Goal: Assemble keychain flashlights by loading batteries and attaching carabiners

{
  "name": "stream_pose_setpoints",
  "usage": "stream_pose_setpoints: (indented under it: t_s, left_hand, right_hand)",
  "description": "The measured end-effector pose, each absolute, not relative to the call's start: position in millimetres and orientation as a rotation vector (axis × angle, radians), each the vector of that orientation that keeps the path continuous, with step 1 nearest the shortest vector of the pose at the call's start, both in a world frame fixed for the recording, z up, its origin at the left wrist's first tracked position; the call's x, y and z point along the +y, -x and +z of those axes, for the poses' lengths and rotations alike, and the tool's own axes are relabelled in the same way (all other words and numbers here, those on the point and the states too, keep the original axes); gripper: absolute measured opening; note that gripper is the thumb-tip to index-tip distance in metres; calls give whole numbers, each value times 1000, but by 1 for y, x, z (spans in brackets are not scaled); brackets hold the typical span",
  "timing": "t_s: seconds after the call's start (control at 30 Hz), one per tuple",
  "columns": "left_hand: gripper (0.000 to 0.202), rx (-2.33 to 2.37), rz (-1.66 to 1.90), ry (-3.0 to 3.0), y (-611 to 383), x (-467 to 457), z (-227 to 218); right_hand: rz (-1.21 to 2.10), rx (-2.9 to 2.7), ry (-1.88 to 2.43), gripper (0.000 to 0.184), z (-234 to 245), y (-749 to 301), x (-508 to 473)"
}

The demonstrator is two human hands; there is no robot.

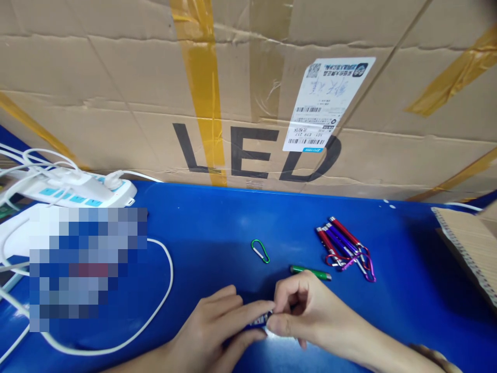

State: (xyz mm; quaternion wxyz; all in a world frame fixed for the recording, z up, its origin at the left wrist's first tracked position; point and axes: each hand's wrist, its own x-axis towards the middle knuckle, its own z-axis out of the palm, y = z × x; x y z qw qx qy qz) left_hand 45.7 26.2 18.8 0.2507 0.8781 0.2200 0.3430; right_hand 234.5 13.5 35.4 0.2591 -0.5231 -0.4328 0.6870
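**Left hand (212, 324) and right hand (310, 313) met on a small dark piece (257, 320)**

The small dark piece lay between the two hands, on the near side of the blue bench (202, 217), well apart from its far edge. The left fingers gripped its body, with the thumb below; the right fingers were closed in a pinch at its right end. Pale marks showed on it, though the fingers covered so much that its full shape was hard to judge.

Just beyond the right hand lay a green tube (319, 274), and farther toward the far edge, a green carabiner (265, 249). To the right, a bunch of red and purple tubes (340, 239) lay together, red and pink clips at their near ends. A cardboard box (135, 140) lettered "LED" stood along the bench's far edge. Near the far left corner sat a white power strip (91, 197), and a white cable (171, 269) looped toward the near side.
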Motion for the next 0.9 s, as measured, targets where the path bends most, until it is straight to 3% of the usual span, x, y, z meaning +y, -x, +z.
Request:
stream_pose_setpoints:
  t_s: [0.23,0.4,0.57,0.67,0.9]
  left_hand:
    - [19,705,937,-2113,-41,26,20]
    - [11,642,869,-2071,-41,27,21]
    - [25,554,922,-2186,-45,28,25]
    - [32,560,954,-2256,-46,28,25]
    - [28,518,929,-2339,-44,28,21]
  right_hand:
    - [902,-1721,1090,15,46,-238,14]
    - [569,-2050,857,15,51,-244,13]
    - [489,-2133,764,24,49,-248,13]
    - [528,-2186,810,20,48,-250,12]
    - [852,-1932,995,16,42,-238,8]
